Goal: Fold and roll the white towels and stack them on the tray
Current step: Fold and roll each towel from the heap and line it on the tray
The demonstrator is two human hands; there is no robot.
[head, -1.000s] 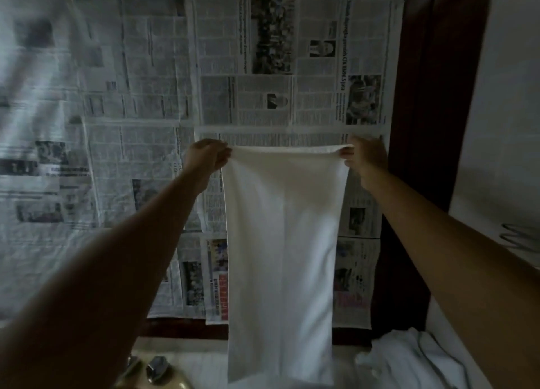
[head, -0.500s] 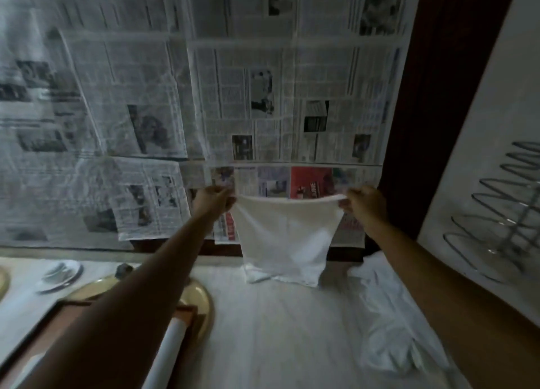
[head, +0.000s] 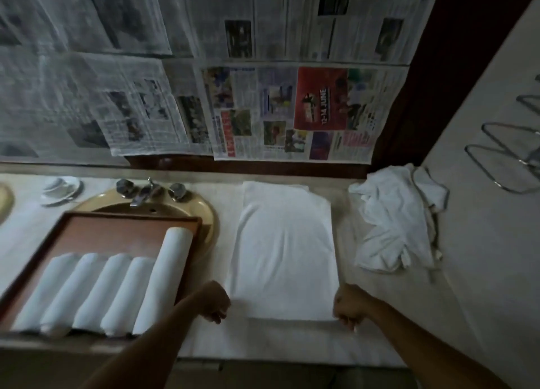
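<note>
Five rolls (head: 96, 289) already lie on the tray (head: 117, 228) at 9 o'clock. A folded towel (head: 285, 251) lies flat mid-worktop (head: 292, 342), unrolled; left hand (head: 214, 304) and right hand (head: 349, 307) pinch its near corners. A crumpled pile (head: 394, 219) waits at 2 o'clock.

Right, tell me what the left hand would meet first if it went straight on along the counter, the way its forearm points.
Probably the flat white towel: the left hand grips its near left corner, so it already touches it.
</note>
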